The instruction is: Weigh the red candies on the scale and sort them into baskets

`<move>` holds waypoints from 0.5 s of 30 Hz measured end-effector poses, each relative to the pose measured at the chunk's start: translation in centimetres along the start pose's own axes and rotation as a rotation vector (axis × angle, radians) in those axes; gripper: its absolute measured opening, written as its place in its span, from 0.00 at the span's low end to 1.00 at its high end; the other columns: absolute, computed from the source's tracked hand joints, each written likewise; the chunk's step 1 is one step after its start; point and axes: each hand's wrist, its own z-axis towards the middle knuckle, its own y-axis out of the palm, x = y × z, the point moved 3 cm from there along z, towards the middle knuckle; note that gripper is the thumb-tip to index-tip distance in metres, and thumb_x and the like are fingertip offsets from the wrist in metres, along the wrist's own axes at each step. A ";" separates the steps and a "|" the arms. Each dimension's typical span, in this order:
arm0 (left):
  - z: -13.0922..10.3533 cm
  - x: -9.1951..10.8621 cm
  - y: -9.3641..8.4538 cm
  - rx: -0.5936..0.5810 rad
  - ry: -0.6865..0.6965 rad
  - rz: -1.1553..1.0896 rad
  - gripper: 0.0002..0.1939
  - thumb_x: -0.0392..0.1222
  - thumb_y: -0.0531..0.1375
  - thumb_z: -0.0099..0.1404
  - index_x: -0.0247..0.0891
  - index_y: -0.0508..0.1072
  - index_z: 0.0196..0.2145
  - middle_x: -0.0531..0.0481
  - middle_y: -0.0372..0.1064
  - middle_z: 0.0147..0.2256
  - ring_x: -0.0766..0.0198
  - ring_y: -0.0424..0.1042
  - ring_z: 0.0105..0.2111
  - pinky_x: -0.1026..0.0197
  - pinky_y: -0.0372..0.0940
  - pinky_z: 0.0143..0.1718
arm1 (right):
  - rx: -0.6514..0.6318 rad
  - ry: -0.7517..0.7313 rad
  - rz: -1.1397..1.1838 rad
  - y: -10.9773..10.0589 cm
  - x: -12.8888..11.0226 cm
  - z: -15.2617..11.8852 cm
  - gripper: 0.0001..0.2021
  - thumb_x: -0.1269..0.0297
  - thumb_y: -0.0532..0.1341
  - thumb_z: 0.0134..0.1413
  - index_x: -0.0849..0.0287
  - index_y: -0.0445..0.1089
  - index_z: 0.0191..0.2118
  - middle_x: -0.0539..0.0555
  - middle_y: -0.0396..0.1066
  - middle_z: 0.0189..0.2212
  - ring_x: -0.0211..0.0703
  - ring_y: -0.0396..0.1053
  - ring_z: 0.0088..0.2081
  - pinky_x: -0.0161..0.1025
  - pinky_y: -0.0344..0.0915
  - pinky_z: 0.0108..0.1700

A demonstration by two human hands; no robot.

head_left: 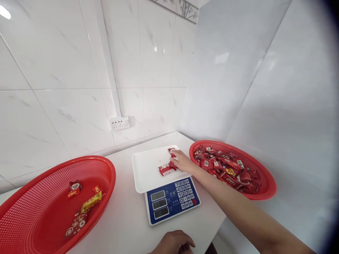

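Red-wrapped, likely light and slippery: touching packets (167, 170) with curled right hand (182, 161), not showing whether actually grasping, over tray (145, 165) just beneath fingertips, probably pinching best by wrapper ends.

On the weighing scale (172, 210) I can read 志准 across the blue panel (171, 185), digits 0–9 on the keypad (184, 193), and 0.00 on the bottom display (161, 212); the candy wrappers' (167, 170) small print escapes me.

Weighing corner, likely shop or packing room: blue-and-white digital scale (172, 208) under right hand (182, 161), red oval plastic basket (269, 188) of red-wrapped snacks (218, 164) beside it, white marbled tiles (156, 70) beyond.
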 end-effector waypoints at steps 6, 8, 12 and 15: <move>0.6 -1.0 0.5 -0.039 -0.072 -0.053 0.15 0.34 0.57 0.55 0.38 0.76 0.41 0.45 0.73 0.37 0.63 0.73 0.32 0.67 0.66 0.34 | -0.097 -0.067 -0.043 2.0 -0.8 1.1 0.22 0.57 0.54 0.56 0.62 0.61 0.54 0.62 0.58 0.56 0.53 0.48 0.60 0.52 0.45 0.59; 0.6 -0.7 0.3 -0.054 -0.084 -0.063 0.15 0.35 0.58 0.55 0.38 0.76 0.40 0.46 0.74 0.37 0.63 0.74 0.32 0.67 0.66 0.35 | -0.139 -0.127 -0.029 2.3 -1.3 0.6 0.24 0.54 0.54 0.55 0.59 0.61 0.55 0.59 0.58 0.56 0.50 0.50 0.60 0.48 0.48 0.58; 0.5 0.2 -0.2 -0.031 -0.080 -0.065 0.14 0.36 0.58 0.56 0.35 0.76 0.40 0.42 0.74 0.37 0.61 0.74 0.32 0.66 0.67 0.35 | -0.145 -0.176 -0.041 2.4 -1.6 -0.1 0.28 0.51 0.54 0.54 0.55 0.56 0.58 0.56 0.48 0.61 0.49 0.45 0.61 0.45 0.47 0.59; 0.5 0.4 -0.2 -0.025 -0.082 -0.072 0.14 0.36 0.58 0.55 0.35 0.76 0.39 0.42 0.74 0.36 0.60 0.74 0.32 0.65 0.67 0.35 | -0.134 -0.145 -0.085 2.3 -1.4 0.1 0.27 0.51 0.52 0.55 0.58 0.56 0.58 0.59 0.49 0.61 0.54 0.42 0.62 0.52 0.43 0.59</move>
